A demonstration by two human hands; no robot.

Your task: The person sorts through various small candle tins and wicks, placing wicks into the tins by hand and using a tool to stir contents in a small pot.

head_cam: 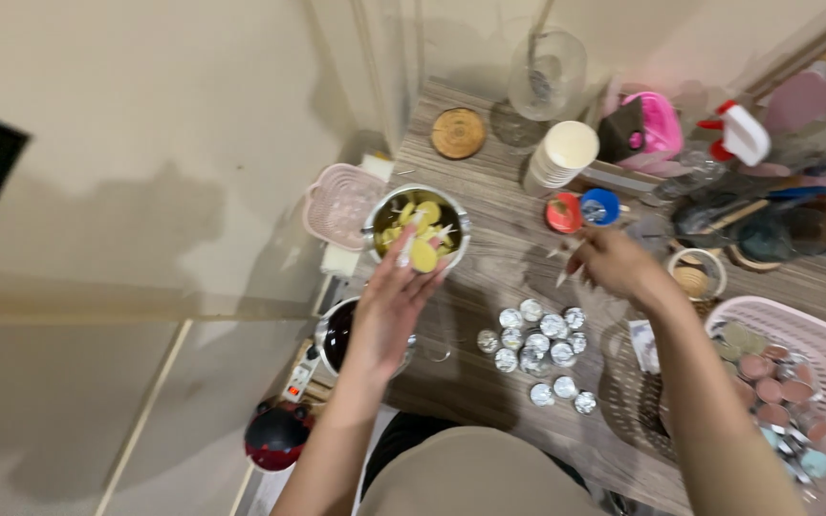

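Your left hand (389, 301) pinches a yellow wax disc (423, 256) over the metal bowl (417, 226); your right hand (614, 263) pinches a small wick. Next, likely release the disc gently inside.

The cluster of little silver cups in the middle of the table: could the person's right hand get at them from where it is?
Probably yes. The right hand hovers just beyond the silver cups, and the table between them looks bare, so nothing seems to block it.

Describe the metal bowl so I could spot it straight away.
Look to the far left edge of the wooden table, beside the pink basket. The steel bowl sits under the left hand, the only vessel holding pale yellow discs.
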